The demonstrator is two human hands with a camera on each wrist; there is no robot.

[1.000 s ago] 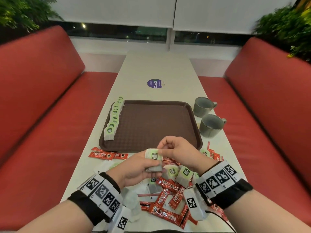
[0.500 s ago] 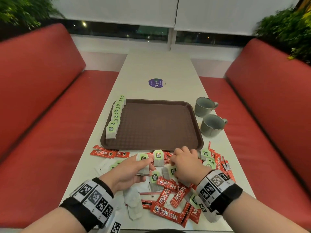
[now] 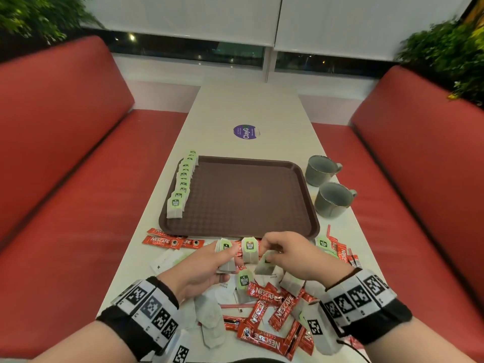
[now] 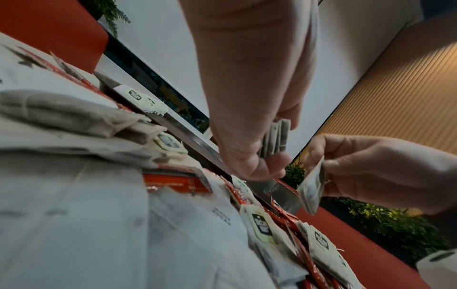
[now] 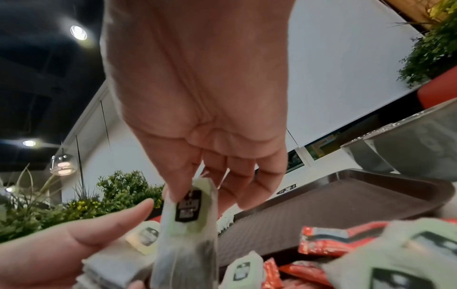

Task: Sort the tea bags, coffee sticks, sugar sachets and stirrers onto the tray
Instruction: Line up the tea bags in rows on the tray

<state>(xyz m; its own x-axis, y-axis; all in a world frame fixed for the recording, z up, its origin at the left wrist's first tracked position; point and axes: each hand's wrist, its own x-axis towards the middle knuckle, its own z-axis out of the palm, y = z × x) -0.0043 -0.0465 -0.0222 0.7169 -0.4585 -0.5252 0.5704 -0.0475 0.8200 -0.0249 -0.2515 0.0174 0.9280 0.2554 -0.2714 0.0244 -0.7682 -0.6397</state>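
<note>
My left hand [image 3: 209, 268] grips a small stack of tea bags [image 3: 225, 255], also seen edge-on as the stack [image 4: 274, 136] in the left wrist view. Just right of it, my right hand [image 3: 269, 247] pinches one green-tagged tea bag [image 3: 250, 250] by its top; the bag [image 5: 188, 224] hangs upright. Both hands hover over a mixed pile at the table's near end: red coffee sticks [image 3: 264, 297], white sugar sachets [image 3: 167, 260], loose tea bags, a red stirrer [image 3: 235, 306]. The brown tray [image 3: 243, 200] lies just beyond, with a row of tea bags [image 3: 180, 184] standing along its left edge.
Two grey mugs [image 3: 320, 170] [image 3: 334, 199] stand right of the tray. A purple round sticker [image 3: 245, 131] is on the table farther back. Red benches [image 3: 65, 153] flank the narrow table on both sides. More coffee sticks [image 3: 172, 241] lie near the tray's front-left corner.
Both hands dropped from above the tray's front edge toward the pile. The right hand reached into the pile and now holds a single tea bag up beside the left hand's stack.
</note>
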